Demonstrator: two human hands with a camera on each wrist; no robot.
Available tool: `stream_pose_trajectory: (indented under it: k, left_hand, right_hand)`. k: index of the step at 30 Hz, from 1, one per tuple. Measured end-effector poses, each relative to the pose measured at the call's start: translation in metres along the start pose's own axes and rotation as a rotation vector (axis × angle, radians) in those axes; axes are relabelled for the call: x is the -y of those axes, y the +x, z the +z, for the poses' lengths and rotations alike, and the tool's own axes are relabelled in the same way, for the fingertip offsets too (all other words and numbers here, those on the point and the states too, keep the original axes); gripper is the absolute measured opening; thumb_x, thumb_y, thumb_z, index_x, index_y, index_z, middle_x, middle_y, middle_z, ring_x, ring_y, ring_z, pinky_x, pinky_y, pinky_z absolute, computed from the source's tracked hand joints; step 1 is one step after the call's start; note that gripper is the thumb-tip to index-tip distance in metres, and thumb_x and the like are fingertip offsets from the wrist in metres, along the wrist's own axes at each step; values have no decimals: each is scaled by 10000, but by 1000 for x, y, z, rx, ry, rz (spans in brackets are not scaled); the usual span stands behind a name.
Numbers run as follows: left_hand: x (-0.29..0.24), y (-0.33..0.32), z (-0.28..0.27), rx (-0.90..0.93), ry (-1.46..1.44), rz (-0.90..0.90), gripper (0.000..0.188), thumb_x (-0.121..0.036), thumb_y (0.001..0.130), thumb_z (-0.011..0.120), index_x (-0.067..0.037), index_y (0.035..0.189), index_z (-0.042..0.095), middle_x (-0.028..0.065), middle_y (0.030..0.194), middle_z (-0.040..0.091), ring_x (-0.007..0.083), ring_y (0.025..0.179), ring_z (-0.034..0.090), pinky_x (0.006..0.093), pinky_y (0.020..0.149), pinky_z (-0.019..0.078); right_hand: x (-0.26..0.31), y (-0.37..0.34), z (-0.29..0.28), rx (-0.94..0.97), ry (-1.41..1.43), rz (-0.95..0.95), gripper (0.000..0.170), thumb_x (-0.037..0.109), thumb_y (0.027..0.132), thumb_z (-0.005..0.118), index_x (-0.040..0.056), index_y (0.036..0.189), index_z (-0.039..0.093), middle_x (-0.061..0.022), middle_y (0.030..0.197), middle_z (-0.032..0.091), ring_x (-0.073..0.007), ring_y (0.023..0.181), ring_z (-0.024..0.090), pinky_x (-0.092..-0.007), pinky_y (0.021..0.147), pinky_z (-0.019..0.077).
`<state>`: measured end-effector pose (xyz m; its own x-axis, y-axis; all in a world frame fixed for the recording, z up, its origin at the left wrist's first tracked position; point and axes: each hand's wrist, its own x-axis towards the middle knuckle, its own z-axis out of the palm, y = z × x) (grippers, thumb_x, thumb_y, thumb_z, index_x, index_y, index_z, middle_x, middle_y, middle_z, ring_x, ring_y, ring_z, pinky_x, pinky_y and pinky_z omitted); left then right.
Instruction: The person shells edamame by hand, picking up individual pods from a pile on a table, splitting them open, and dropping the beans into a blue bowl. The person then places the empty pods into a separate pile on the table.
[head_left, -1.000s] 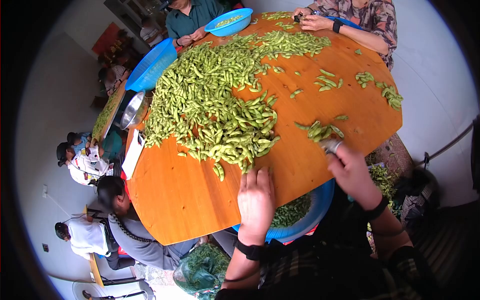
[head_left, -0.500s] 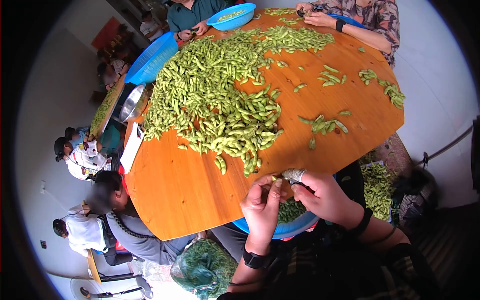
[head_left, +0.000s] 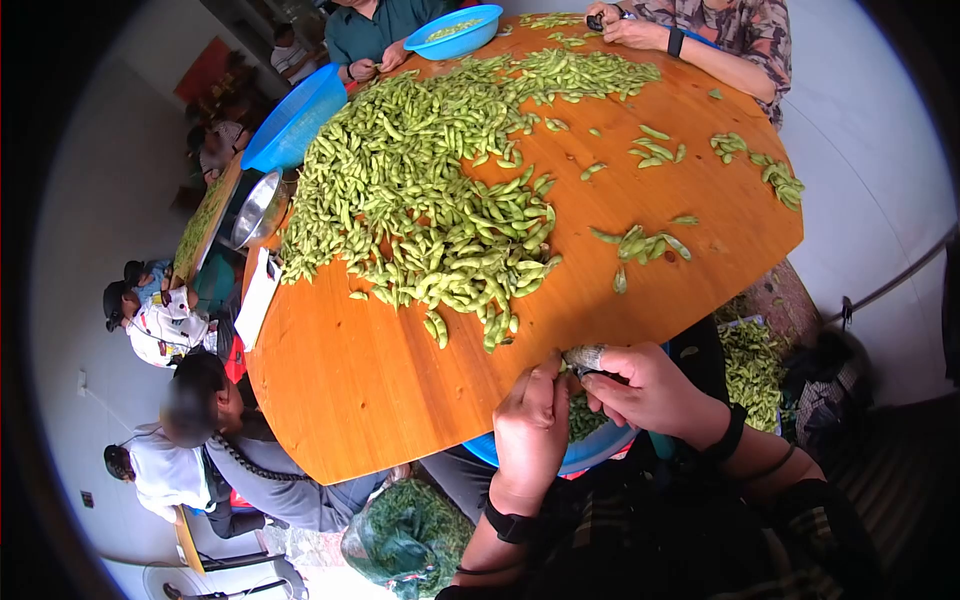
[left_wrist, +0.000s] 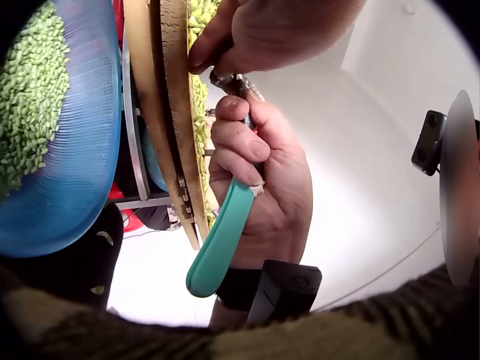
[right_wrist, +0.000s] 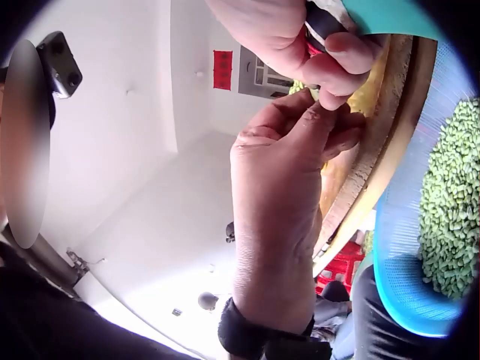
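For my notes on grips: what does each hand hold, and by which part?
The right hand grips a teal-handled tool ahead of its handle, which protrudes. The left hand pinches something green, perhaps a pod; its held part is hidden.

I see shared workroom: pods (head_left: 430, 200) heaped on wooden table (head_left: 350, 400), people (head_left: 375, 35) along far edge, second table (head_left: 220, 224) past left edge.

The right wrist view's top edge cuts off the teal handle (right_wrist: 397, 16).
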<state>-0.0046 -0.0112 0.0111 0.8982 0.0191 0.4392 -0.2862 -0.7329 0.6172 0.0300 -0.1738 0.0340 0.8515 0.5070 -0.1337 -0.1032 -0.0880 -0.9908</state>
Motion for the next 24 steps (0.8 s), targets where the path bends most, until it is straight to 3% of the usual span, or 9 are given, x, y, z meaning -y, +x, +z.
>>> stream_pose_trajectory:
  k: [6, 8, 10, 14, 16, 17, 20, 22, 24]
  left_hand:
    - [-1, 2, -1, 12, -21, 1, 230, 6, 834, 660, -21, 1061, 636, 142, 816, 660, 302, 721, 673, 365, 626, 538]
    - [0, 1, -1, -1, -26, 11, 233, 10, 830, 663, -18, 1060, 635, 144, 814, 660, 303, 720, 672, 363, 628, 538]
    - [2, -1, 0, -7, -102, -45, 171, 29, 814, 699, -8, 970, 641, 127, 821, 682, 216, 735, 700, 303, 645, 538]
    - [15, -5, -1, 68, -278, -149, 140, 36, 839, 690, 22, 962, 625, 106, 849, 701, 135, 772, 694, 266, 665, 543]
    - [20, -6, 2, 99, -554, -278, 121, 38, 851, 686, 45, 948, 614, 87, 867, 707, 99, 807, 677, 244, 690, 542]
    - [18, -6, 2, 101, -556, -279, 121, 38, 851, 686, 45, 948, 614, 87, 867, 707, 99, 807, 677, 244, 690, 542]
    - [12, -3, 1, 73, -583, -300, 111, 51, 854, 676, 48, 946, 615, 78, 843, 700, 104, 796, 677, 239, 690, 538]
    - [12, -3, 0, 107, -337, -212, 102, 52, 857, 670, 47, 941, 613, 71, 829, 693, 100, 784, 673, 238, 688, 536]
    - [7, -2, -4, 113, -277, -182, 101, 53, 857, 669, 48, 939, 610, 70, 826, 691, 97, 780, 670, 238, 686, 536]
  right_hand:
    - [-4, -1, -1, 7, -37, -4, 114, 66, 944, 538, -18, 886, 588, -14, 641, 568, -45, 537, 490, -233, 484, 418]
    - [-12, 3, 1, -34, -82, -154, 101, 63, 944, 542, -17, 909, 593, -17, 662, 576, -37, 575, 493, -227, 512, 420]
    - [-15, 5, 3, -45, -32, -127, 97, 63, 945, 543, -16, 919, 593, -17, 671, 579, -35, 588, 493, -225, 519, 418]
    - [-13, 6, -1, 16, 56, 14, 109, 76, 953, 539, -19, 938, 590, -15, 685, 583, -38, 575, 492, -225, 506, 407]
    - [-1, 4, -5, 46, 106, 91, 116, 81, 956, 533, -18, 940, 591, -12, 685, 585, -42, 560, 491, -227, 496, 404]
    - [3, 3, -6, 75, 156, 166, 123, 87, 958, 528, -17, 943, 592, -9, 684, 586, -45, 546, 490, -229, 487, 401]
    - [4, 0, -6, 86, 49, 121, 132, 95, 962, 516, -11, 933, 589, -10, 669, 585, -49, 517, 485, -230, 473, 397]
    - [3, 0, -4, 67, 3, 81, 124, 88, 958, 518, -11, 922, 584, -13, 658, 582, -53, 527, 490, -234, 482, 403]
    - [1, -1, -2, 48, -40, 45, 117, 81, 954, 521, -11, 911, 579, -15, 648, 578, -56, 536, 496, -237, 490, 409]
